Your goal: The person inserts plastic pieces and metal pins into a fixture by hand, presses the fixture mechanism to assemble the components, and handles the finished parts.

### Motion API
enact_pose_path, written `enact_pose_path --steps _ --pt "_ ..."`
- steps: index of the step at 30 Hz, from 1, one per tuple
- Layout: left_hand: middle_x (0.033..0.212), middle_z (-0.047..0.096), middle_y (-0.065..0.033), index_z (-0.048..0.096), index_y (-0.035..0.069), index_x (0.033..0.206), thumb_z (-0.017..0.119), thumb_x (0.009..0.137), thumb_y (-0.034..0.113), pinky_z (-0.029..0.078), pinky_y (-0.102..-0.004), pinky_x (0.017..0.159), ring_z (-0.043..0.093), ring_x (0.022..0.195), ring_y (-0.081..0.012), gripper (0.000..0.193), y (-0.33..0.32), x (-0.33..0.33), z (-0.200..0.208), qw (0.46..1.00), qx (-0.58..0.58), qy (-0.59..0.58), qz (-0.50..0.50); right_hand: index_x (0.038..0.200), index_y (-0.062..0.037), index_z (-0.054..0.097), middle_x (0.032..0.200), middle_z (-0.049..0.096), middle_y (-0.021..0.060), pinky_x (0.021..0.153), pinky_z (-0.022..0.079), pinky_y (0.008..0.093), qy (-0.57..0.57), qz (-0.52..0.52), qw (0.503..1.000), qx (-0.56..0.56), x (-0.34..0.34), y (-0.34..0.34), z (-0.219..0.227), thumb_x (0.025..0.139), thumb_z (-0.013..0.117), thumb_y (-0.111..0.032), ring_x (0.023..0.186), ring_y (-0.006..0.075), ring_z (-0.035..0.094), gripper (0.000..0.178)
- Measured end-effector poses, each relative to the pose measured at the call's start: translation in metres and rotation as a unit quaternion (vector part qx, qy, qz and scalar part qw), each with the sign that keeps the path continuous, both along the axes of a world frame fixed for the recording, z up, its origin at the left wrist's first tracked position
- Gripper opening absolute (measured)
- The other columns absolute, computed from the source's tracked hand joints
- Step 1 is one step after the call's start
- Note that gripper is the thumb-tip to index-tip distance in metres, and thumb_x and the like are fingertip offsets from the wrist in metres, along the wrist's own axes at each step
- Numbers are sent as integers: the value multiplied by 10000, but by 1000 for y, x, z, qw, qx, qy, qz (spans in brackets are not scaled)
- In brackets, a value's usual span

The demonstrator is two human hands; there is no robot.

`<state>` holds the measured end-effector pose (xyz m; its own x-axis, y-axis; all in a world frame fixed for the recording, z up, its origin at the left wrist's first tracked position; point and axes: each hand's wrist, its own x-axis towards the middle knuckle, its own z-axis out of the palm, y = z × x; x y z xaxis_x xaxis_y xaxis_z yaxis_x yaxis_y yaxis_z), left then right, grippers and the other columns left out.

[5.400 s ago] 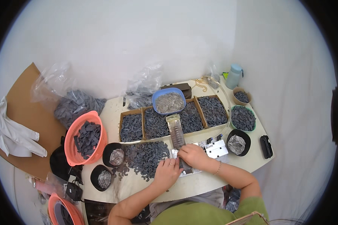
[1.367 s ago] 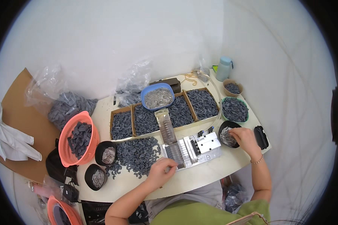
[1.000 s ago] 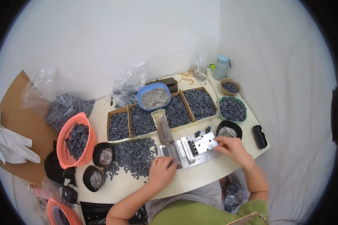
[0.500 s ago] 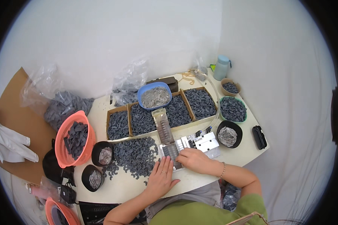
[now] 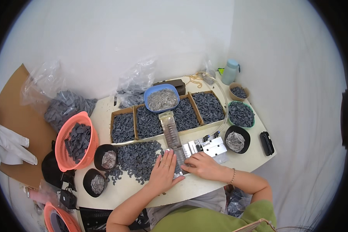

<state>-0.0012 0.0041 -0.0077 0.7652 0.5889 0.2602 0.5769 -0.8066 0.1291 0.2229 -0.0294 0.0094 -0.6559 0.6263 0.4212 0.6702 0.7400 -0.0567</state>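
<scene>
My left hand lies with its fingers stretched out along the left edge of a metal jig. Across from it, my right hand has bent fingers at the jig's near right part; what is at its fingertips, if anything, is too small to make out. Between the hands a row of dark grey pieces shows in the jig. A clear brownish ridged strip reaches from the jig's far end toward the back. To the right is the jig's silver block, with air fittings behind it.
Loose grey pieces cover the table left of the jig. Behind stands a divided cardboard tray of such pieces, a blue bowl of metal pins against it. Black bowls flank the work area; a coral basket stands far left.
The view has shifted slightly. My left hand has moved a little up along the jig's edge, and my right fingers have shifted slightly beside the row of pieces.
</scene>
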Motion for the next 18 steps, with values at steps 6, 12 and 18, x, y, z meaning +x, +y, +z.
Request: enact_pose_path --steps 6,12,18 --pt "1413 358 -271 402 -95 1325 614 819 510 248 -502 1094 320 1344 -388 817 -14 3 14 1000 -7 11 13 1081 -131 671 1075 570 32 815 414 312 -61 12 998 14 3 5 16 790 549 -160 953 178 533 317" --pt "1381 411 -250 456 -87 1284 603 841 468 260 -497 1089 351 1331 -364 725 -31 2 11 1000 -18 0 -12 1119 -129 659 1227 564 66 880 407 367 43 4 997 -66 11 4 -3 779 582 -120 1058 225 533 349" --pt "1374 428 -230 489 -77 1252 642 824 415 270 -489 1079 370 1319 -360 669 -34 5 11 1000 -2 -6 -9 1088 -89 658 1231 565 76 929 376 424 97 -52 992 -67 8 -14 3 741 636 -158 1107 242 514 354"
